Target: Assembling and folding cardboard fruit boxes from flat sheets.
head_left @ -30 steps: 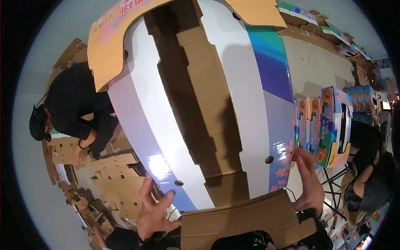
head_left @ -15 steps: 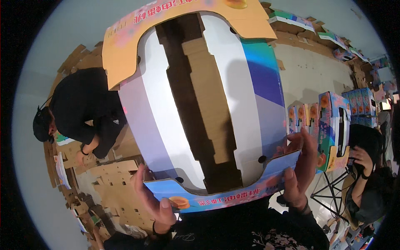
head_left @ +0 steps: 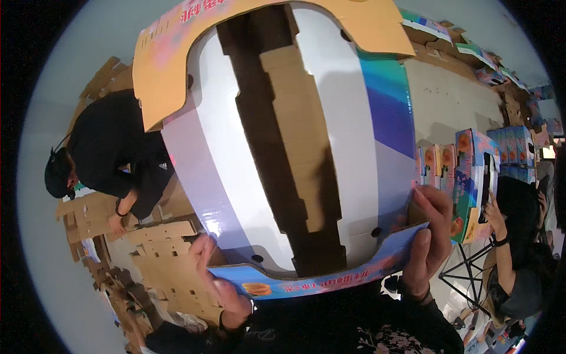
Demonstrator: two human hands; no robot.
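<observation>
Head view: carton (head_left: 283, 147) between hands.

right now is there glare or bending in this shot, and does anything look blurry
Head view: a white glare patch sits low on the glossy cardboard box near the left hand; the fisheye bows the box's edges and leaves a black rim; the inner brown flaps lie in deep shadow; the right hand looks slightly soft.
</observation>
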